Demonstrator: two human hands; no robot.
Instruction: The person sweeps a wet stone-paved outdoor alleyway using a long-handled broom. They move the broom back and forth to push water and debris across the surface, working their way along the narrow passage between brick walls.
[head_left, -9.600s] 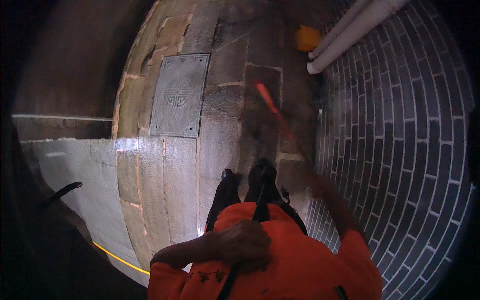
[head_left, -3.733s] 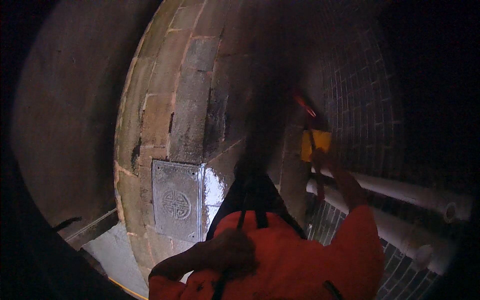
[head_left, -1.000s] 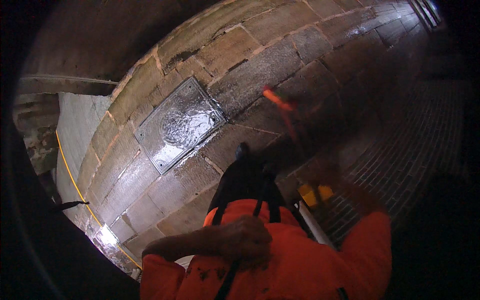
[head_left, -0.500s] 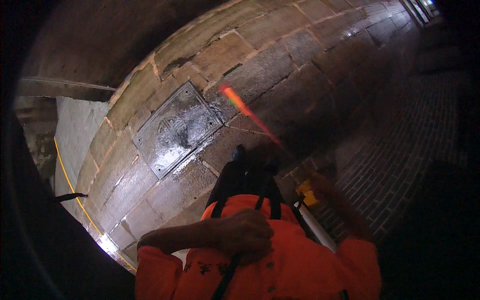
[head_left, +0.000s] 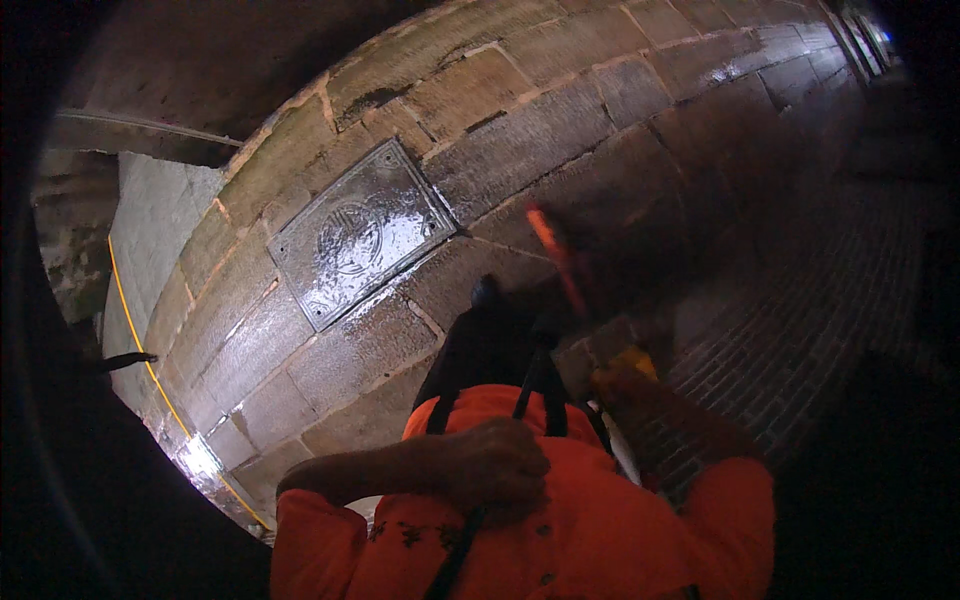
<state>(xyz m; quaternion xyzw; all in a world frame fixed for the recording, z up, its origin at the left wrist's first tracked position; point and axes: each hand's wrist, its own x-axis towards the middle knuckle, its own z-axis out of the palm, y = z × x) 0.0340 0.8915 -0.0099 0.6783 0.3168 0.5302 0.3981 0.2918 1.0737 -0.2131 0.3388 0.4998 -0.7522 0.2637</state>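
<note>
Head view, now: your left hand (head_left: 492,468) rests against your chest, fingers curled shut around the black strap (head_left: 530,385) that runs down over the orange jacket (head_left: 600,530). Your right hand (head_left: 612,385) is stretched out ahead at the right and sits in shadow and blur; it seems to grip the base of the long wand (head_left: 556,262), but you cannot tell how the fingers lie on it. The wand's orange-red tip points up and slightly left over the wet stone paving (head_left: 520,150), well to the right of the metal cover plate (head_left: 360,235) set in the slabs.

Change from half a second ago: the wand tip has swung rightward, off the upper right corner of the plate and onto the slabs beside it. One second ago it pointed further right again, so the tip is sweeping back and forth. Judgement: the pass over the ground near the plate is ongoing, not finished. The left hand's hold on the strap is unchanged across these frames.

Edge detail: a yellow line (head_left: 130,330) runs along the paving's left border; brick paving (head_left: 800,330) lies at right.
</note>
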